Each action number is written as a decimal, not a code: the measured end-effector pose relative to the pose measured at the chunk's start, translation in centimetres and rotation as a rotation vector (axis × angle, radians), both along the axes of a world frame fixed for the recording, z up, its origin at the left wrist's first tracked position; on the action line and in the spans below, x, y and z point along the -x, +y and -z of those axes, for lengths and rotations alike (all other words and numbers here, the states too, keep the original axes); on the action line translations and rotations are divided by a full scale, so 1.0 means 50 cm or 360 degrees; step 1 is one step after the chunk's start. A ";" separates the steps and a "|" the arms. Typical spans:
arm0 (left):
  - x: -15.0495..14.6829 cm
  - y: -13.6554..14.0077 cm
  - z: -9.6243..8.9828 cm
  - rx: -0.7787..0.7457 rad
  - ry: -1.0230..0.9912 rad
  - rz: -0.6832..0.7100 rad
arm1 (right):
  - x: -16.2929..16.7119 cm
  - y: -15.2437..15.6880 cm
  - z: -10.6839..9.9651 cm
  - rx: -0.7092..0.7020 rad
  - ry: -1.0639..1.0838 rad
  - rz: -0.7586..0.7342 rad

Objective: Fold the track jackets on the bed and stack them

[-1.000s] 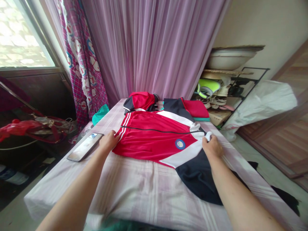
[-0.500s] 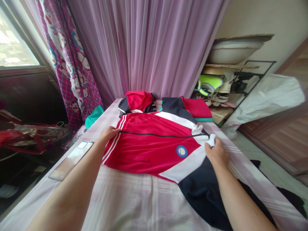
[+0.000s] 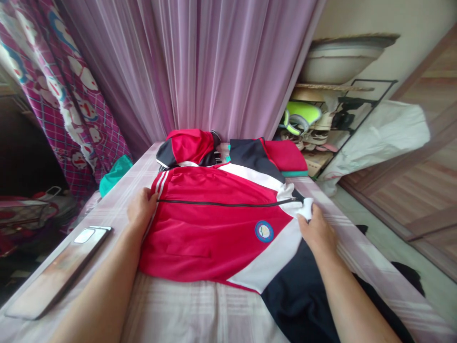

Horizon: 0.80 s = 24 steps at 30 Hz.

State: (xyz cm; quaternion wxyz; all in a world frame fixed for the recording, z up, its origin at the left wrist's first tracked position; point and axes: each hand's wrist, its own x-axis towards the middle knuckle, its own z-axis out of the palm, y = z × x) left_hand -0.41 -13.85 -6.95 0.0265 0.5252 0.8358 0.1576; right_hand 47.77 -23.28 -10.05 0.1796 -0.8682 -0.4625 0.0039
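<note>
A red, white and black zip-up jacket (image 3: 221, 224) lies sideways over the checked bedsheet (image 3: 171, 305), its hem to the left and its collar to the right. The dark zipper runs across it, with a round blue badge (image 3: 264, 231) below. My left hand (image 3: 142, 208) is closed on the striped hem at the zipper's end. My right hand (image 3: 317, 228) pinches the white collar (image 3: 305, 208) at the other end. One black sleeve (image 3: 300, 295) spreads toward me, partly behind my right forearm.
Left of my forearm lies a phone (image 3: 59, 271). Behind the jacket are a bunched red and black garment (image 3: 191, 145) and folded red cloth (image 3: 285, 155). A teal cloth (image 3: 116, 175) sits at the left edge. A shoe rack (image 3: 342, 128) and white bag (image 3: 389, 138) stand at right.
My left hand has moved left with the hem, and the jacket front looks flatter and more stretched. My right hand still grips the collar. The camera view has shifted a little.
</note>
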 end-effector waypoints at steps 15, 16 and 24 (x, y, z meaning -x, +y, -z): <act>0.000 0.002 0.005 0.0018 -0.0027 -0.0093 | 0.029 -0.006 0.014 -0.0639 -0.0603 -0.0710; 0.000 0.000 0.004 0.0019 -0.0035 -0.0079 | 0.032 -0.007 0.016 -0.0634 -0.0613 -0.0716; 0.004 -0.005 0.008 0.0013 -0.0053 -0.0020 | 0.118 0.047 -0.037 -0.0343 -0.0328 -0.1154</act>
